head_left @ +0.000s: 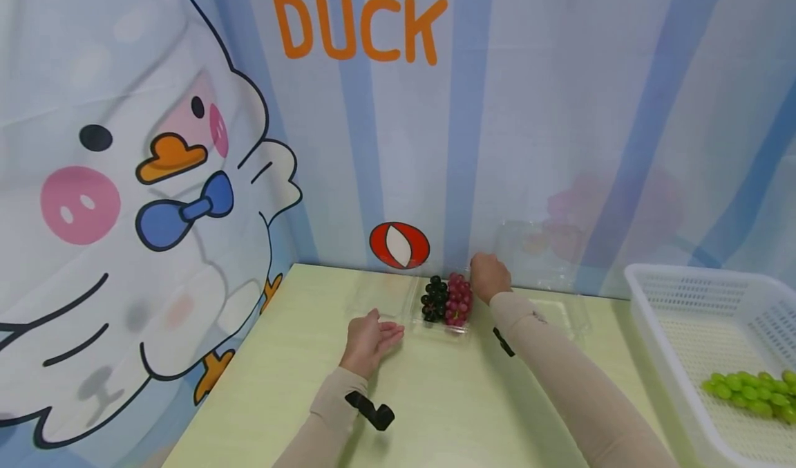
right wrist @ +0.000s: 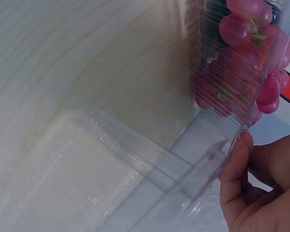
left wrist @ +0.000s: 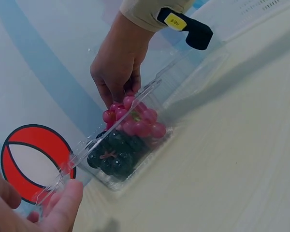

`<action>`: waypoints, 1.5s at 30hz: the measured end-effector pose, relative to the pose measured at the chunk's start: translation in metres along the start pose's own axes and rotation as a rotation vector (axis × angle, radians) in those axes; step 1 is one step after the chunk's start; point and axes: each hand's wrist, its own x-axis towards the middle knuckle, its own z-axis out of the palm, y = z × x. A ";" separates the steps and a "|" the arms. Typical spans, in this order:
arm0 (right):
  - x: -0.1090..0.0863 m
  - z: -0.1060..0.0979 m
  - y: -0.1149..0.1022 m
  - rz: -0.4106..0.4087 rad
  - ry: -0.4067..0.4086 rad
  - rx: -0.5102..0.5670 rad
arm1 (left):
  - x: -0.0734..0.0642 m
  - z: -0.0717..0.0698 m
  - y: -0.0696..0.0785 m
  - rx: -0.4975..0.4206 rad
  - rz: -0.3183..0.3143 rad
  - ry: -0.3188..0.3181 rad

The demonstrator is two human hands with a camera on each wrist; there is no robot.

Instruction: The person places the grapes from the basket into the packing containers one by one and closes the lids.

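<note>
A clear plastic clamshell box (head_left: 440,328) sits near the back edge of the table. Inside it lie a bunch of black grapes (head_left: 434,298) on the left and a bunch of red grapes (head_left: 459,298) on the right. My right hand (head_left: 489,278) is at the box's right side, thumb and fingers pinching its rim (right wrist: 239,137) beside the red grapes. My left hand (head_left: 368,343) is at the front left, its fingers extended toward the box and close to the clear lid (head_left: 382,295), which lies folded out to the left.
Another clear box (head_left: 553,312) stands right of my right hand, its lid (head_left: 528,247) raised against the curtain. A white basket (head_left: 668,364) at the far right holds green grapes (head_left: 752,392). A printed duck curtain (head_left: 398,143) closes off the back and left.
</note>
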 end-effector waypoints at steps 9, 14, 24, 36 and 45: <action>0.001 0.001 0.000 0.005 -0.008 -0.003 | 0.003 0.001 0.006 0.091 0.143 0.143; 0.002 0.000 0.002 -0.005 -0.010 0.002 | 0.005 0.001 0.006 0.092 0.214 0.194; 0.004 0.000 0.005 -0.021 -0.019 0.007 | 0.001 0.007 0.007 0.175 0.386 0.227; 0.007 0.000 0.006 -0.003 -0.009 -0.012 | -0.001 0.015 0.010 0.296 0.497 0.259; 0.010 0.000 0.005 0.018 0.022 0.000 | -0.005 0.018 0.010 0.452 0.621 0.252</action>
